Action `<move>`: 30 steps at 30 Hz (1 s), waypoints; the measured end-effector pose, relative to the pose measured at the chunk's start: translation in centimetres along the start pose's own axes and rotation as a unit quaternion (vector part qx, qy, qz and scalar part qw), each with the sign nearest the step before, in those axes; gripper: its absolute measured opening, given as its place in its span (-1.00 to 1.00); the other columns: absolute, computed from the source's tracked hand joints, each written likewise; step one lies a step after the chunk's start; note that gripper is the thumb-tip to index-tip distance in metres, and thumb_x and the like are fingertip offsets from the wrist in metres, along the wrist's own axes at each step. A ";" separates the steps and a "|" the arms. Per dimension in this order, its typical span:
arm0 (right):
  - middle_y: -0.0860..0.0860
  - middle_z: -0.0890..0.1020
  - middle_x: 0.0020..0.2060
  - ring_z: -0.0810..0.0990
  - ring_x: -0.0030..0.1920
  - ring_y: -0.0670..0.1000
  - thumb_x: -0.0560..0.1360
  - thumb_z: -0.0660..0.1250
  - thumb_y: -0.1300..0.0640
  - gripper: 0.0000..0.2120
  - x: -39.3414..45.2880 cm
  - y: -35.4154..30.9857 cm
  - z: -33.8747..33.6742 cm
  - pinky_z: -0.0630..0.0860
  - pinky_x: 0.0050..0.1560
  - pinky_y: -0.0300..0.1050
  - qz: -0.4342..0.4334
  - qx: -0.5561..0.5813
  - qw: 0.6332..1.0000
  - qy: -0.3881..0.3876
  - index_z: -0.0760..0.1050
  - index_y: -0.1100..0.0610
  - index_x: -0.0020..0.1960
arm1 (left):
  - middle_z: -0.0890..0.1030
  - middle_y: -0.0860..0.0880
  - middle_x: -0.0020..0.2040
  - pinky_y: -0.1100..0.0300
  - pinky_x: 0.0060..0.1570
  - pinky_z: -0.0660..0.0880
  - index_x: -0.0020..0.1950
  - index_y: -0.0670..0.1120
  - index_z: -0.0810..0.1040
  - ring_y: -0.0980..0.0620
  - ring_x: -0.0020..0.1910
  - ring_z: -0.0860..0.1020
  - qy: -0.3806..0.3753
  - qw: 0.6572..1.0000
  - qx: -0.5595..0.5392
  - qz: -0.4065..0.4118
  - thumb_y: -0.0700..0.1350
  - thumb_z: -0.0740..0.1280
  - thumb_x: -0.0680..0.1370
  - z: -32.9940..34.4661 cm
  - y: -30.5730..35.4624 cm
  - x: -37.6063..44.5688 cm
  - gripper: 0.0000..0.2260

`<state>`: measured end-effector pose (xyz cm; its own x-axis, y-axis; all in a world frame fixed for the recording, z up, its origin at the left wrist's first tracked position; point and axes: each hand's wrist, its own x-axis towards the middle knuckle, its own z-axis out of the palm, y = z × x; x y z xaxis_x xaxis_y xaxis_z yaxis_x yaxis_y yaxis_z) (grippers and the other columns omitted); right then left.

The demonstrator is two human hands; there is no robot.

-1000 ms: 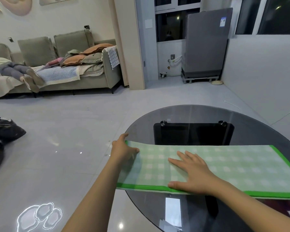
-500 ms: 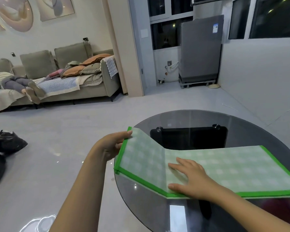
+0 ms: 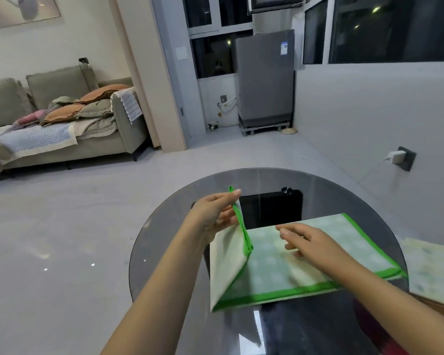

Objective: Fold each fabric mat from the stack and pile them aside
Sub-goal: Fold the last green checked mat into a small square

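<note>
Left hand (image 3: 215, 213) first: we pinch the mat's (image 3: 305, 265) green-edged end and hold it raised near the table's (image 3: 164, 226) left edge, mid-fold. Our right hand (image 3: 310, 242) lies on the mat's middle, fingers loosely bent and holding nothing. At the table's right edge we see the stack (image 3: 433, 272). We judge this fold half made and more mats waiting; no folded pile shows.

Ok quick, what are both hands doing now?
Left hand: pinching the green-edged mat, lifting its left end.
Right hand: open, fingers relaxed over the mat, holding nothing.
</note>
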<state>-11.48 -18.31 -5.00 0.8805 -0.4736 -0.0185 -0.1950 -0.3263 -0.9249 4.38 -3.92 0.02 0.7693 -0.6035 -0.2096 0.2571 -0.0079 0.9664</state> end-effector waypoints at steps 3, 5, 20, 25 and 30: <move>-0.03 0.63 -0.08 0.59 -0.19 -0.08 0.56 0.22 0.04 -0.81 -0.6 0.4 -0.9 0.49 -0.18 -0.23 0.031 0.030 0.999 0.003 0.55 0.03 0.10 | 0.46 -0.02 -0.39 0.26 -0.40 0.52 0.15 -0.30 0.54 0.11 -0.54 0.44 0.015 1.000 0.025 0.002 -0.11 0.48 0.43 2.2 -1.8 1.0 -0.61; -0.02 0.63 -0.14 0.56 -0.28 -0.11 0.57 0.21 0.05 -0.81 -1.0 0.5 -1.2 0.47 -0.29 -0.28 0.041 0.040 0.998 0.002 0.55 0.03 0.10 | 0.49 -0.02 -0.39 0.24 -0.40 0.54 0.14 -0.28 0.53 0.10 -0.53 0.47 0.036 0.999 0.035 -0.008 -0.13 0.51 0.40 3.4 -3.0 1.4 -0.61; -0.12 0.57 -0.31 0.49 -0.37 -0.23 0.41 0.42 0.09 -0.63 -2.5 3.0 -0.3 0.39 -0.28 -0.43 0.001 -0.158 0.987 -0.002 0.50 -0.11 0.20 | 0.53 -0.03 -0.26 0.08 -0.22 0.61 0.01 -0.12 0.52 0.03 -0.35 0.55 0.086 0.976 0.193 0.050 -0.13 0.42 0.49 6.5 -7.8 1.9 -0.84; -0.11 0.57 -0.33 0.50 -0.32 -0.18 0.42 0.38 0.11 -0.73 -2.4 3.5 0.1 0.50 -0.18 -0.23 0.006 -0.171 0.985 0.010 0.53 -0.12 0.10 | 0.54 0.19 0.00 0.21 0.10 0.23 -0.07 0.09 0.62 0.20 0.05 0.42 0.083 0.820 0.525 0.211 -0.04 0.31 0.51 2.7 -8.3 3.2 -0.90; -0.11 0.55 -0.39 0.51 -0.33 -0.15 0.42 0.28 0.18 -0.71 -2.0 3.5 0.4 0.51 -0.20 -0.16 0.010 -0.190 0.981 0.022 0.53 -0.17 0.02 | 0.50 0.17 0.16 0.10 0.21 0.24 0.09 0.16 0.58 0.10 0.22 0.39 0.005 0.807 0.552 0.212 0.04 0.32 0.52 0.6 -9.2 3.0 -0.84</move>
<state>-13.78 -18.13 -8.41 0.8574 -0.5145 -0.0105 -0.3657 -0.5949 -0.7158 3.99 -6.10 -9.46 0.6577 -0.7319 0.1782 -0.7027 -0.5110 0.4950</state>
